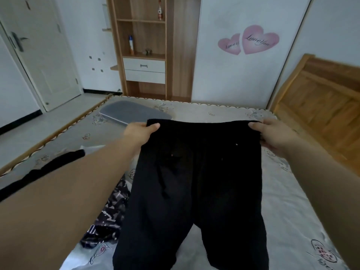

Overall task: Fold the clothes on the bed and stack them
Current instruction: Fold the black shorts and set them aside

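Above bed (224, 114), black trousers (194, 182) waistband-up, legs down, corners pinched by left hand (141, 131), right hand (272, 133).

The black trousers (194, 182) run off the picture's edge at six o'clock, legs cut short. They hide part of the patterned garment (111, 211) at seven o'clock and both hands' fingers.
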